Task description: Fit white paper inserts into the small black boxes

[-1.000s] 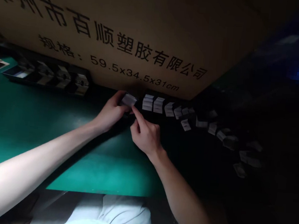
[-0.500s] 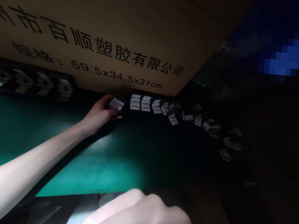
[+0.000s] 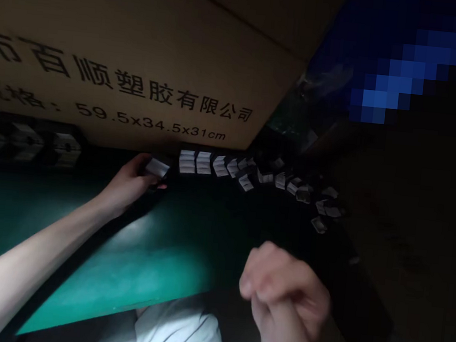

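The table (image 3: 158,264) lies partly in dark, with a carton (image 3: 152,34) at its back. The right hand (image 3: 286,300) has its fingers curled together; if they hold something, I cannot tell. The left hand (image 3: 130,181) pinches a box (image 3: 158,168) between thumb and fingers, beside other boxes (image 3: 203,163).

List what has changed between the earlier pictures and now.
The right hand, at first with a finger at the small dark box, has drawn back toward the person and off to the right; its fingers now look curled, and whether they hold anything can't be seen. The view has swung rightward. The left hand still holds the box; the large carton stays behind it.
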The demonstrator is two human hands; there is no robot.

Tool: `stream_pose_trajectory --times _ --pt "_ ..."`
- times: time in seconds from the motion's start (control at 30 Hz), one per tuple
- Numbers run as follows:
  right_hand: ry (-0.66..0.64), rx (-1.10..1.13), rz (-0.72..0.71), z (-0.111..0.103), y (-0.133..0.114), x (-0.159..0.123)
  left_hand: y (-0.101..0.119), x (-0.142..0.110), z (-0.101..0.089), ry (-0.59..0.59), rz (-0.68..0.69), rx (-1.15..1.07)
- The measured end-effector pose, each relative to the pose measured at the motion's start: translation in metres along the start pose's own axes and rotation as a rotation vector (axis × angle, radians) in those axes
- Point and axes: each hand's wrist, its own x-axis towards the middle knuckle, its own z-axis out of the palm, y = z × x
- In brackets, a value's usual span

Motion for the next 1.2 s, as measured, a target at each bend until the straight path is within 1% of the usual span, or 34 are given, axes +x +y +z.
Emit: stream_pose_trajectory --times 0.03,0.07,0.1,0.13,0.17,0.23,0.27,0.3,0.37,0.43,0.5,0.6,0.7,0.83,0.93,1.03,1.07,1.13,1.2 --pt "0.020 0.124 0.069 0.006 0.015 0.009 0.000 0.001 0.000 0.006 0.005 0.014" --pt "0.048 0.177 0.133 0.009 0.035 0.017 0.000 0.001 -0.001 0.014 0.007 0.023" --pt "0.077 0.155 0.189 0.011 0.058 0.024 0.000 0.001 0.000 0.023 0.006 0.030" --pt "0.096 0.097 0.250 0.011 0.084 0.031 0.001 0.001 0.000 0.035 0.003 0.039" --pt "0.115 -0.023 0.303 0.009 0.111 0.039 0.003 0.000 0.000 0.042 -0.004 0.047" --pt "0.067 -0.269 0.376 0.004 0.159 0.056 0.006 -0.002 0.001 0.033 -0.018 0.060" --pt "0.028 -0.388 0.387 0.001 0.178 0.066 0.007 -0.003 0.001 0.020 -0.022 0.065" --pt "0.013 -0.432 0.384 -0.001 0.193 0.077 0.008 -0.004 0.001 0.000 -0.024 0.069" --pt "-0.103 -0.607 0.396 -0.002 0.210 0.097 0.008 -0.005 0.001 -0.028 -0.033 0.068" --pt "-0.245 -0.780 0.439 0.001 0.216 0.112 0.007 -0.005 0.001 -0.031 -0.042 0.057" --pt "-0.337 -0.878 0.501 0.004 0.219 0.120 0.007 -0.005 0.001 -0.023 -0.041 0.025" --pt "-0.365 -0.902 0.566 0.009 0.226 0.123 0.010 -0.007 0.002 -0.008 -0.063 -0.047" --pt "-0.374 -0.916 0.595 0.011 0.235 0.120 0.013 -0.009 0.003 0.007 -0.114 -0.116" --pt "-0.350 -0.904 0.598 0.012 0.241 0.118 0.014 -0.009 0.002 -0.038 -0.132 -0.205" --pt "-0.290 -0.903 0.592 0.009 0.238 0.116 0.014 -0.009 0.001 -0.048 -0.123 -0.261" --pt "-0.175 -0.936 0.576 0.000 0.229 0.112 0.012 -0.008 -0.001 -0.066 -0.129 -0.315" --pt "-0.107 -0.936 0.550 -0.005 0.224 0.109 0.011 -0.008 -0.002 -0.075 -0.137 -0.330" --pt "0.070 -0.878 0.458 -0.013 0.209 0.102 0.008 -0.006 -0.004 -0.093 -0.152 -0.333" --pt "0.231 -0.711 0.368 -0.015 0.187 0.096 0.004 -0.004 -0.005 -0.116 -0.162 -0.311"
